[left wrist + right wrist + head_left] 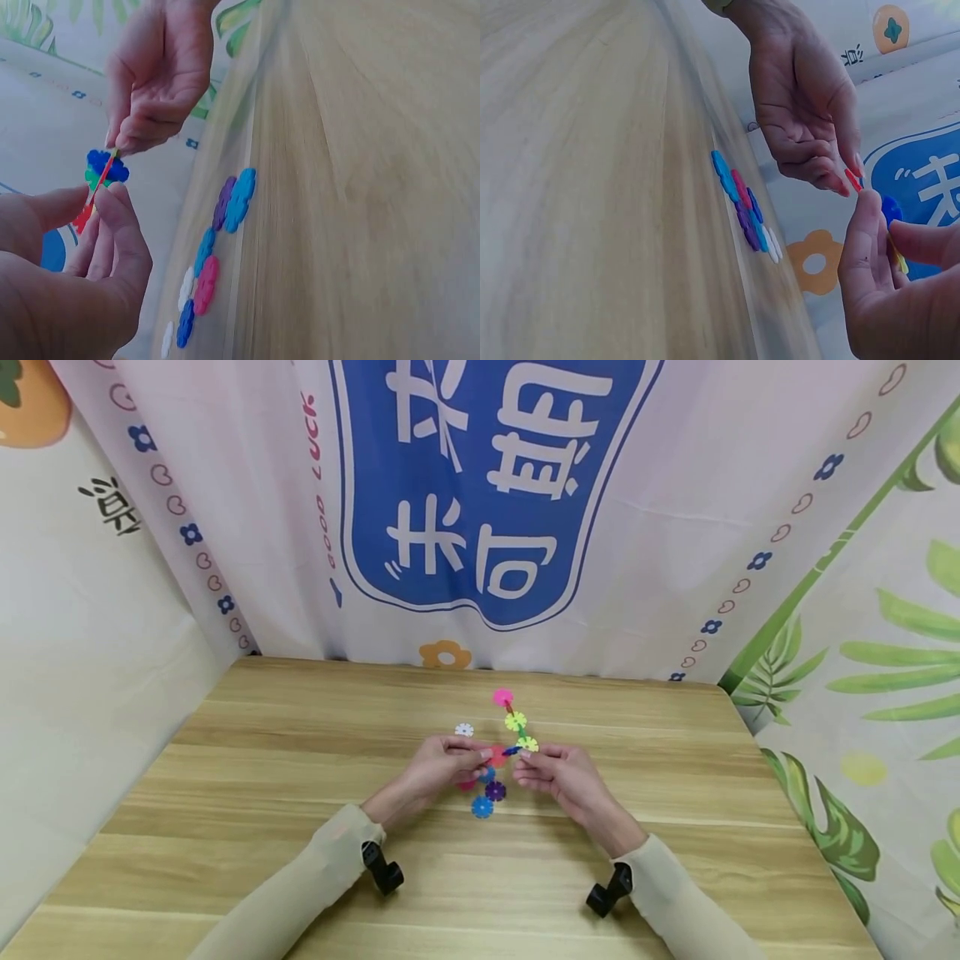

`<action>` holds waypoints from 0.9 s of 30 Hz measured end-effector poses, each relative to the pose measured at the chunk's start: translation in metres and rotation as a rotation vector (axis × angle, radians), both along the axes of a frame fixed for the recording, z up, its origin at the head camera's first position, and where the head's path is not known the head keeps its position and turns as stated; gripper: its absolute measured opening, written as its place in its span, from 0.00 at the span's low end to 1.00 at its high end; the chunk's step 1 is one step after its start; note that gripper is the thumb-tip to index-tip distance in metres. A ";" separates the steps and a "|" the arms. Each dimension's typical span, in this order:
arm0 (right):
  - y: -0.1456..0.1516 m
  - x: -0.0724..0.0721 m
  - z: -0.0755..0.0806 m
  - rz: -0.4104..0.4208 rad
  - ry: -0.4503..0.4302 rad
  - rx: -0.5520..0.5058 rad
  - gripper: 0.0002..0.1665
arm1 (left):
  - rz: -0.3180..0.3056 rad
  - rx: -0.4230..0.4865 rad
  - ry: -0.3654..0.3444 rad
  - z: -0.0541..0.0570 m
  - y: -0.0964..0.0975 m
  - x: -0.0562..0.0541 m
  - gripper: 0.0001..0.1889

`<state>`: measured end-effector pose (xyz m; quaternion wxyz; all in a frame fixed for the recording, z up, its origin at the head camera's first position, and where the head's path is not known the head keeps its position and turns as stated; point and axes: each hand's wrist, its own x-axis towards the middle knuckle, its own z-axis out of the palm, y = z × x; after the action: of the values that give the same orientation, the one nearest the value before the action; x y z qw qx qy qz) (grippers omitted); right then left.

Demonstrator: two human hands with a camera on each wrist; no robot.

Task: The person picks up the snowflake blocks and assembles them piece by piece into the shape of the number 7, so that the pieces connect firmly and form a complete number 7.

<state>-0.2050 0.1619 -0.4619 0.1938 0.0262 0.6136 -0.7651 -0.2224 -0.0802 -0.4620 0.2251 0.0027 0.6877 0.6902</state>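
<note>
Above the table, both hands hold a chain of interlocking plastic snowflake discs. My left hand (447, 762) pinches the red disc (497, 755) at the near end between thumb and fingers. Slotted into it is a dark blue disc (109, 165), which my right hand (561, 773) pinches together with the yellow disc (528, 744) beside it. From there the chain runs away from me through a green disc (522, 732) and another yellow disc (515, 721) to a pink disc (502, 697) at its far end. Fingertips partly hide the joint in both wrist views.
Several loose discs lie flat on the wooden table (300, 760) below the hands: light blue (482, 807), purple (495, 791), pink (206, 285), dark blue (185, 324) and white (464, 729). A printed curtain (660, 568) hangs along the table's back edge.
</note>
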 end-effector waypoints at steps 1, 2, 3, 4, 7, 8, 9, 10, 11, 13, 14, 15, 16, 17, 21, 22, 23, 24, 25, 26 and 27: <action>0.001 0.000 0.001 -0.004 0.000 0.003 0.23 | 0.004 -0.007 0.006 0.000 -0.001 -0.001 0.15; 0.002 -0.001 0.001 -0.009 -0.001 0.004 0.24 | 0.010 -0.018 0.014 0.000 -0.002 -0.002 0.14; 0.003 -0.001 0.002 -0.012 -0.003 0.006 0.24 | 0.014 -0.033 0.025 0.001 -0.004 -0.002 0.14; 0.005 -0.002 0.002 -0.016 -0.006 0.006 0.24 | 0.011 -0.056 0.037 0.001 -0.006 -0.003 0.14; 0.008 -0.003 0.002 -0.024 -0.010 0.004 0.24 | -0.038 -0.201 0.145 0.003 -0.013 -0.004 0.09; 0.008 -0.003 0.002 -0.025 -0.011 0.005 0.24 | -0.061 -0.259 0.194 0.003 -0.016 -0.005 0.08; 0.009 -0.003 0.002 -0.026 -0.012 0.006 0.23 | -0.091 -0.315 0.249 0.002 -0.018 -0.006 0.07; 0.009 -0.003 0.002 -0.027 -0.012 0.004 0.23 | -0.121 -0.378 0.310 0.001 -0.020 -0.007 0.06; 0.010 -0.003 0.002 -0.027 -0.013 0.004 0.22 | -0.147 -0.436 0.369 0.000 -0.022 -0.007 0.04; 0.010 -0.003 0.002 -0.026 -0.016 0.005 0.22 | -0.188 -0.522 0.460 -0.002 -0.024 -0.008 0.03; 0.010 -0.003 0.002 -0.025 -0.018 0.006 0.22 | -0.208 -0.546 0.488 -0.004 -0.025 -0.008 0.03; 0.010 -0.003 0.002 -0.025 -0.019 0.006 0.22 | -0.225 -0.573 0.509 -0.005 -0.026 -0.008 0.03; 0.010 -0.003 0.002 -0.025 -0.020 0.007 0.22 | -0.242 -0.595 0.523 -0.005 -0.026 -0.008 0.03; 0.011 -0.003 0.002 -0.025 -0.021 0.009 0.22 | -0.254 -0.609 0.529 -0.006 -0.027 -0.007 0.04; 0.011 -0.003 0.002 -0.027 -0.016 0.014 0.23 | -0.283 -0.659 0.568 -0.007 -0.025 -0.006 0.07; 0.011 -0.003 0.002 -0.028 -0.015 0.015 0.23 | -0.288 -0.674 0.583 -0.007 -0.025 -0.006 0.08; 0.011 -0.003 0.002 -0.028 -0.014 0.017 0.23 | -0.286 -0.690 0.592 -0.007 -0.024 -0.005 0.09; 0.011 -0.003 0.002 -0.027 -0.014 0.017 0.23 | -0.286 -0.708 0.605 -0.007 -0.023 -0.005 0.10; 0.011 -0.003 0.002 -0.026 -0.014 0.018 0.23 | -0.282 -0.721 0.611 -0.007 -0.022 -0.005 0.11; 0.010 -0.004 0.002 -0.025 -0.016 0.017 0.23 | -0.278 -0.732 0.613 -0.008 -0.021 -0.005 0.11; 0.010 -0.004 0.001 -0.023 -0.017 0.017 0.23 | -0.272 -0.741 0.611 -0.008 -0.020 -0.005 0.11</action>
<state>-0.2086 0.1721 -0.4605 0.1898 0.0415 0.6180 -0.7618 -0.2277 -0.1005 -0.4705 0.0872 0.2144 0.9147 0.3312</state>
